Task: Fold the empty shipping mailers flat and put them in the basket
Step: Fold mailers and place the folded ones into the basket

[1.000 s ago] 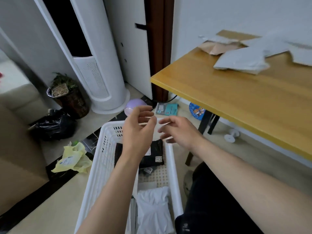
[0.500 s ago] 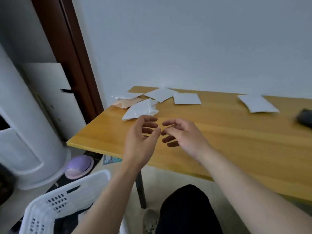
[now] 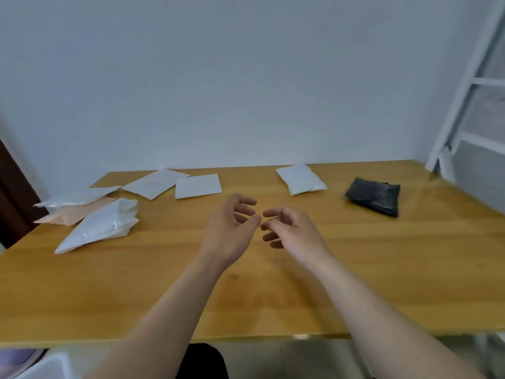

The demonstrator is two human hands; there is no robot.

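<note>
- Peeking in at the bottom left corner, below the worktop (image 3: pixel 164 296) edge, is a blurred white rim, probably the basket (image 3: pixel 46 369).
- At the worktop's far left, a peach mailer (image 3: pixel 73 216) lies partly under a pale mailer (image 3: pixel 76 199). Just in front of them lies a crumpled white mailer (image 3: pixel 101 228).
- A flat white mailer (image 3: pixel 154 184) and a second flat mailer (image 3: pixel 198 186) lie side by side near the wall (image 3: pixel 246 77).
- The left hand (image 3: pixel 229 233) hovers over mid-worktop, fingers loosely curled around nothing.
- The right hand (image 3: pixel 295 233) hovers just beside it, equally slack and empty, the fingertips of both nearly meeting.
- A plump white mailer (image 3: pixel 300 179) lies near the wall, right of the hands.
- A black mailer (image 3: pixel 374 196) lies further right.
- A white rack (image 3: pixel 464 86) stands at the worktop's right end.
</note>
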